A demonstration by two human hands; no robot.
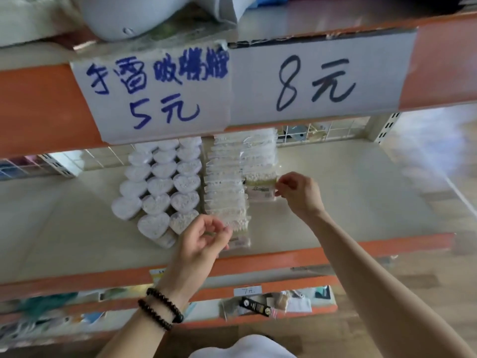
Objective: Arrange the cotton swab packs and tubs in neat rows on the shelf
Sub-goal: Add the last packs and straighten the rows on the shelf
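Note:
Heart-shaped tubs of cotton swabs (160, 187) stand in three rows on the beige shelf (348, 197). To their right lie two rows of clear cotton swab packs (224, 192), overlapped front to back. My left hand (204, 241) has its fingers curled at the left row's front pack (240, 240), touching its edge. My right hand (299, 192) pinches the right edge of the front pack (260, 188) of the shorter right row.
An orange beam with handwritten price signs (232, 91) hangs just above the shelf and hides its back. The shelf's orange front edge (284, 259) runs below my hands. A lower shelf (258, 303) holds assorted packets. A wire grid backs the shelf.

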